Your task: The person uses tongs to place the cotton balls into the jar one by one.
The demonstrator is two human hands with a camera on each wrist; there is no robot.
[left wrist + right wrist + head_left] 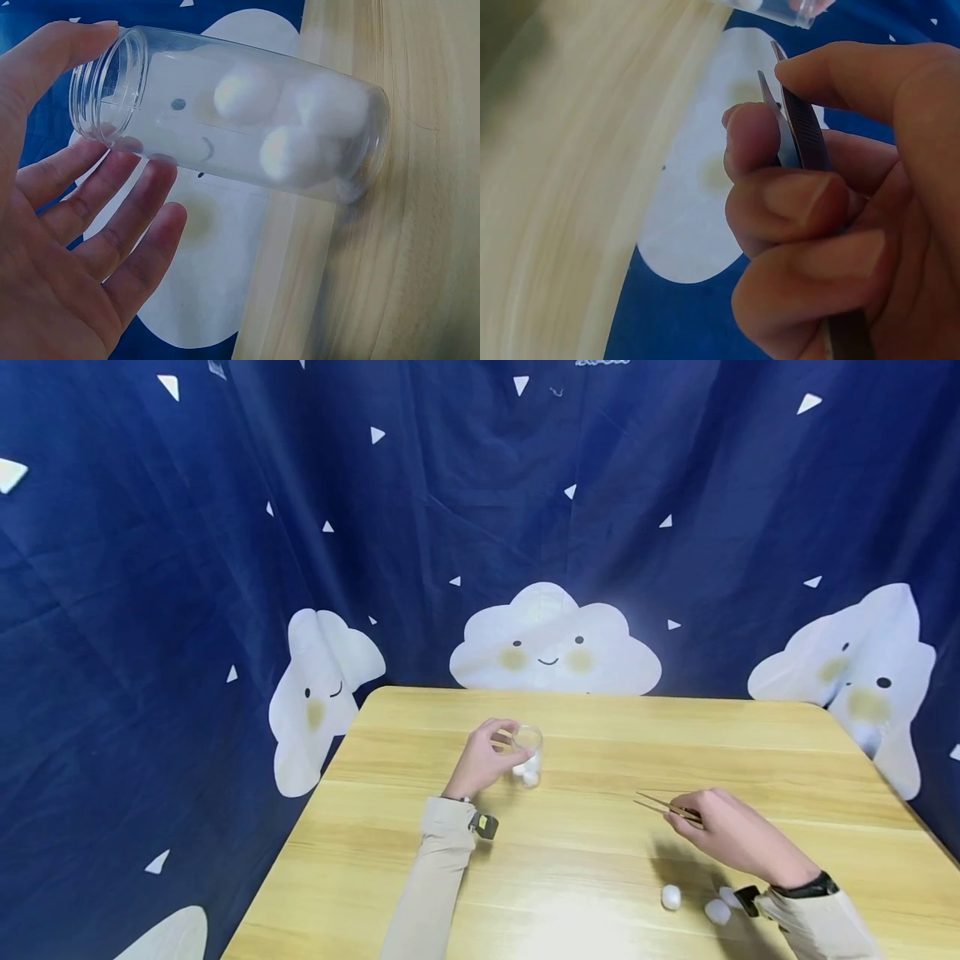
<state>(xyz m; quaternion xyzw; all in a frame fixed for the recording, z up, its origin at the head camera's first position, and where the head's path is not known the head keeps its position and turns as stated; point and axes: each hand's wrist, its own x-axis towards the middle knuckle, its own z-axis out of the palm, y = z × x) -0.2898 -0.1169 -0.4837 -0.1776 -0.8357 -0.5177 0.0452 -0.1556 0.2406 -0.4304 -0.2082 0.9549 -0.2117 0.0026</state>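
My left hand (486,758) holds a clear jar (202,97) near its threaded mouth, thumb on one side and fingertips on the other. The jar stands upright on the table, and a few white cotton balls (289,154) lie in its lower part. To the right, my right hand (723,831) grips a pair of metal tweezers (804,135) between thumb and fingers, raised over the table. The two tweezer tips are apart, with nothing between them, and point toward the jar. Loose cotton balls (671,897) lie on the table below the right hand, partly behind the wrist camera.
The light wooden table (360,860) has rounded far corners. Behind it and along the left hangs a dark blue curtain (450,510) with white triangles and smiling clouds. Each wrist wears a small black camera (483,825). Bright glare lies on the table's near middle.
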